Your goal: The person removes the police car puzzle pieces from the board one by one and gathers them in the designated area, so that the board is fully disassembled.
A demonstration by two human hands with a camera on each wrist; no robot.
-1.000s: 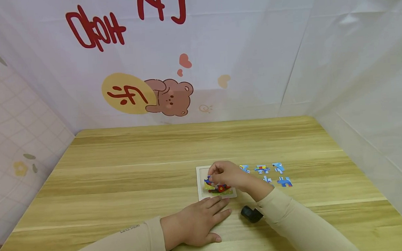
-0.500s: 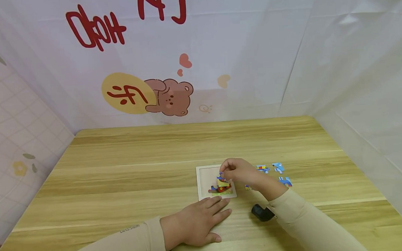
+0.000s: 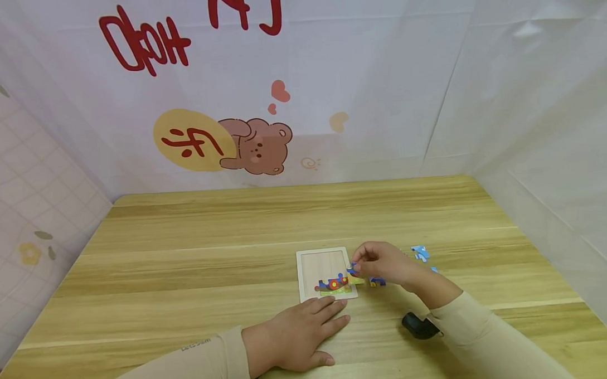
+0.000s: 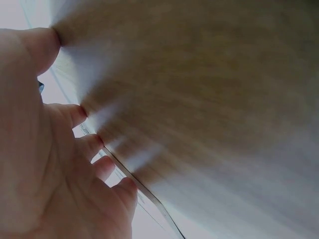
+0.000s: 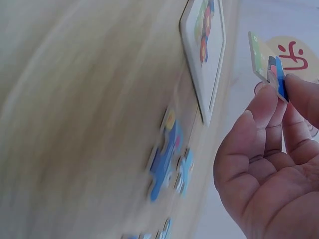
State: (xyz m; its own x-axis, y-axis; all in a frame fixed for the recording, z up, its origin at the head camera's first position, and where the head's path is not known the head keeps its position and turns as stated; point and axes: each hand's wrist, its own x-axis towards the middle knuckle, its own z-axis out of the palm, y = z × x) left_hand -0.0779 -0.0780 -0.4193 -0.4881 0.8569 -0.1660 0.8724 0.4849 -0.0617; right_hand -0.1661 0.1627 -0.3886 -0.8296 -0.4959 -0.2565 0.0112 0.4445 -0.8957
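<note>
My right hand point(image 3: 389, 267) pinches a jigsaw piece point(image 5: 258, 57) between thumb and fingertips, raised off the table; it shows blue, pale yellow and green. In the head view that hand is just right of a square wooden puzzle tray point(image 3: 300, 276), and the piece overlaps the tray's right edge. Inside the tray, joined pieces point(image 3: 333, 285) in red, blue and green lie along the bottom, with bare wood above them. My left hand point(image 3: 301, 335) lies palm down with fingers spread, fingertips right at the tray's near edge.
Loose pieces lie right of the tray: a blue and yellow one point(image 3: 377, 281) and a light blue one point(image 3: 420, 253), others partly hidden by my right hand. A black wrist device point(image 3: 420, 325) sits below my right sleeve. A printed cloth point(image 3: 380, 97) hangs behind the wooden table.
My right hand has moved the pinched piece from over the tray's left part rightward to its right edge, uncovering the tray. The left hand has stayed still.
</note>
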